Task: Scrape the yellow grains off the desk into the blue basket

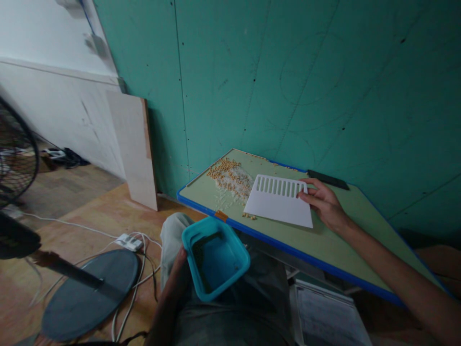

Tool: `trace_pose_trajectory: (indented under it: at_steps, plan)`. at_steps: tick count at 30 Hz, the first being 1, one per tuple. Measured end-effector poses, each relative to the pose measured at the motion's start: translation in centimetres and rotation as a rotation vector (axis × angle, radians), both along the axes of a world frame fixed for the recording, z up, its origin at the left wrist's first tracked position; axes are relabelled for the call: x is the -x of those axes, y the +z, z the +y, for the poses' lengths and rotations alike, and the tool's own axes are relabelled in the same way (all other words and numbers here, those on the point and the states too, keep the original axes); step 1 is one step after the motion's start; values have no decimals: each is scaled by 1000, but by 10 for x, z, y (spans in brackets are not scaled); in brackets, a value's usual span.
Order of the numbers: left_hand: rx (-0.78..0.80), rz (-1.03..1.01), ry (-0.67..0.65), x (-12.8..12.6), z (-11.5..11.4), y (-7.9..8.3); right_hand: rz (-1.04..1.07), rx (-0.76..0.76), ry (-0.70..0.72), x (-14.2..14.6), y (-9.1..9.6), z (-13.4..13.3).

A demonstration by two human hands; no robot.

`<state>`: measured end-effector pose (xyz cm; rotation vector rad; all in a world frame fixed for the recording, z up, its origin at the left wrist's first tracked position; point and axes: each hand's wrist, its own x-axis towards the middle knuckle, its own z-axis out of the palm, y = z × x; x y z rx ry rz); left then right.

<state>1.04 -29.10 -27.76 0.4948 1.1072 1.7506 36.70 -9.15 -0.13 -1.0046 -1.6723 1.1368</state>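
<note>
Tub [221, 269] sits over lap [266, 283], lower centre, left hand [179, 262] clamped on it, likely for steadiness; right hand [324, 204] pinches slotted board [279, 207].

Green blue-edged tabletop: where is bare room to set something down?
Bare tabletop lies beyond the right forearm, up to the flat black bar and right edge; another strip lies between forearm, slotted white sheet and front edge. Crowded: left end, with round tan beans and white grains.
</note>
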Motion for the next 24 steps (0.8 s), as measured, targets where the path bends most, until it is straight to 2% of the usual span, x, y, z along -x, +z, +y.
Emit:
trace_pose_trajectory:
  at_steps: [8,14,18,20,24]
  plan:
    - [-5,12,-17,-7,1,19,-17,-10,54,-2,-6,0]
    - [-28,-16,-44,-12,-4,35,-54,36,113,9,-3,-14]
    - [3,3,-71,-20,-13,56,-75,39,125,18,1,-26]
    - [26,-28,-153,-27,-16,70,-77,34,122,23,2,-31]
    - [-46,-72,-217,-39,-12,93,-80,37,134,29,0,-38]
